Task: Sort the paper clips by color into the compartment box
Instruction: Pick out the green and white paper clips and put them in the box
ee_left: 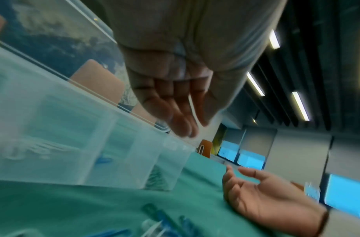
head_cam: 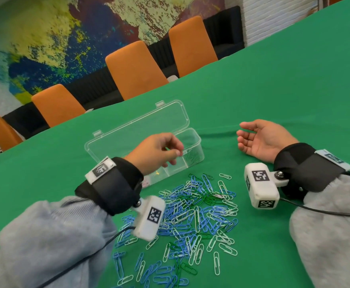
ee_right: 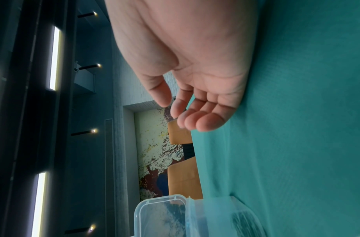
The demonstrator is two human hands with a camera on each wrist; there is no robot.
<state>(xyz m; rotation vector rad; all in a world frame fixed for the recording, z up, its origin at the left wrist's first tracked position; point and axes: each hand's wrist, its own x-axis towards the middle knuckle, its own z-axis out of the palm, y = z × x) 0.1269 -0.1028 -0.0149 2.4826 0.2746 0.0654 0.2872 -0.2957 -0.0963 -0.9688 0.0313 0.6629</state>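
Clear plastic compartment box (head_cam: 192, 142) sits lid-open on the green cloth surface (head_cam: 294, 100), just behind the loose pile of blue, green and white paper clips (head_cam: 197, 213), so drops are short. Left hand (head_cam: 159, 151) hovers over it, fingers (ee_left: 175, 118) relaxed, apparently empty; right hand (head_cam: 263, 140) rests palm-up, fingers loosely curled, idle.

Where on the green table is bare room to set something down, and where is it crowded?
Bare green cloth spreads beyond and right of the right hand, and left of the compartment box. Crowded: the paper clips heaped between both forearms, under the left hand.
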